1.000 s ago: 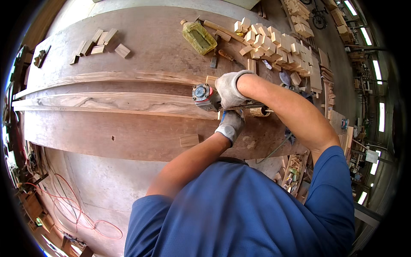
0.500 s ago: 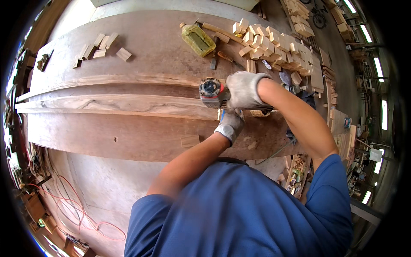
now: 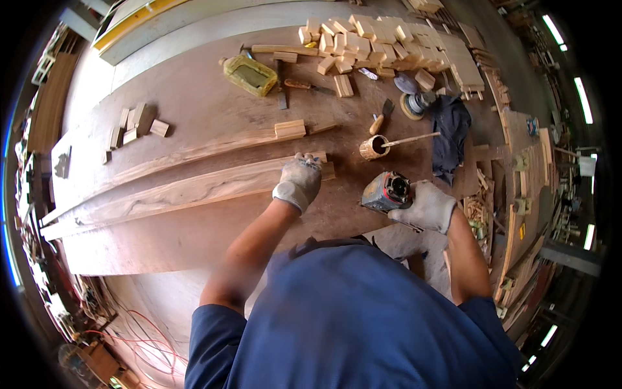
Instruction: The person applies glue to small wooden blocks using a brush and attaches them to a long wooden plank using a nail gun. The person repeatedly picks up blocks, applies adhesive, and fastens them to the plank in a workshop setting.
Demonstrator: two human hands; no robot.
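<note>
Both my hands wear pale work gloves. My left hand (image 3: 300, 181) has its fingers curled over the near end of a long wooden strip (image 3: 194, 189); a small wood block (image 3: 318, 156) lies by its fingertips. To the right, my right hand (image 3: 424, 209) grips a grey and black nail gun (image 3: 382, 193), held apart from the strip near the bench's front edge. A second, thinner strip (image 3: 194, 153) runs behind the first, with a short block (image 3: 289, 128) at its end. A glue-smeared pot (image 3: 367, 151) with a stick in it stands beyond the nail gun.
Farther back are a putty knife (image 3: 378, 122), a sander (image 3: 411, 107), a dark cloth (image 3: 451, 133), a cut-open yellow jug (image 3: 241, 72) and a wooden-handled chisel (image 3: 299, 84). Stacked wood blocks (image 3: 363, 47) cover the far right; several small blocks (image 3: 135, 120) lie far left.
My right hand has drawn the nail gun away from the strip's end, rightward and toward me. My left hand has shifted onto the strip's top. The view has turned, uncovering the pot and putty knife.
</note>
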